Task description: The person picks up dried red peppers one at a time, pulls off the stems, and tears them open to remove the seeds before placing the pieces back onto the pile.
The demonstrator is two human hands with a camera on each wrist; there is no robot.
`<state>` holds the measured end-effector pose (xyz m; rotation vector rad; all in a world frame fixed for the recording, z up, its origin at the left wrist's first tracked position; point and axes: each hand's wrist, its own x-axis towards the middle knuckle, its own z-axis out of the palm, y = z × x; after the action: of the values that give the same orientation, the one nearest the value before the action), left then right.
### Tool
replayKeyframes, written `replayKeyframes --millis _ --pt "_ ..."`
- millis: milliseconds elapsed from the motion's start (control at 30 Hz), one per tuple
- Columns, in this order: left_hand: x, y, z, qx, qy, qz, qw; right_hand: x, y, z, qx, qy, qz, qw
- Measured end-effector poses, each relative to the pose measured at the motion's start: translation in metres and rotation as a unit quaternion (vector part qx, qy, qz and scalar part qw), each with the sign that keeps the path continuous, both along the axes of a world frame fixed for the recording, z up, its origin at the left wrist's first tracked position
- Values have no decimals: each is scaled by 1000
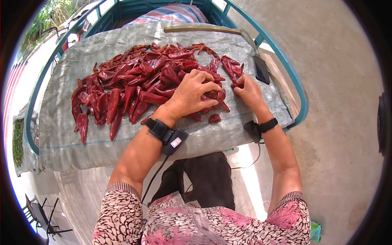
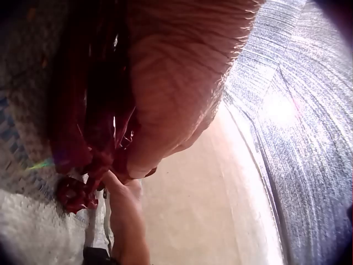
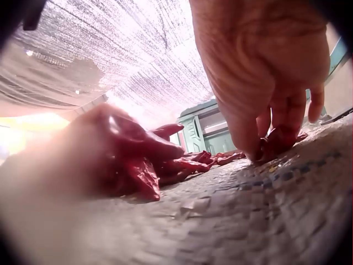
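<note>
Pile: dried red peppers [image 1: 143, 77] heaped on the grey woven sheet [image 1: 163, 146], mostly left of both hands.
Left hand: [image 1: 190, 96] curled at the heap's right edge, apparently gripping peppers between thumb and fingers.
Right hand: [image 1: 250, 92] thumb and fingertips pinch the near end of a separate pepper [image 1: 230, 67], right of the heap.
Pinched pepper: could tear under a hard squeeze, its skin looking brittle.
Heap edge: might slide if the left hand drags neighbouring peppers.
Black phone: [image 1: 261, 69] could be knocked by an outward swing of the right hand.
Left fingertips: partly hidden; the number of peppers held is unclear.
Wrist views: dark shadow in the left, blur in the right.
</note>
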<state>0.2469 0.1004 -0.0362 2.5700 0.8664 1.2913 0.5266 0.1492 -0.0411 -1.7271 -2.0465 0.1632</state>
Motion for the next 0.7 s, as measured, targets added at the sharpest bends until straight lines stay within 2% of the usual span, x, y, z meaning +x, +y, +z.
replayKeyframes --millis 133,233,333,367,467,600,700 --pt "-1 1 0 15 -17 -13 1000 -13 -8 8 20 134 50 990" --pt "2 -2 3 -7 -35 14 999 -31 -24 32 -3 191 74 979" --pt "4 -2 4 -15 -72 18 997 -50 -41 54 -28 220 141 965" --pt "3 -2 3 -24 -82 16 996 -63 -52 62 -88 277 153 945" --pt "2 2 2 -40 -98 5 994 -67 -51 59 -92 263 173 945" --pt "2 2 4 -32 -95 6 995 -68 -53 55 -163 369 237 884" --pt "2 -1 5 -27 -107 33 993 -53 -40 52 -116 389 256 878"
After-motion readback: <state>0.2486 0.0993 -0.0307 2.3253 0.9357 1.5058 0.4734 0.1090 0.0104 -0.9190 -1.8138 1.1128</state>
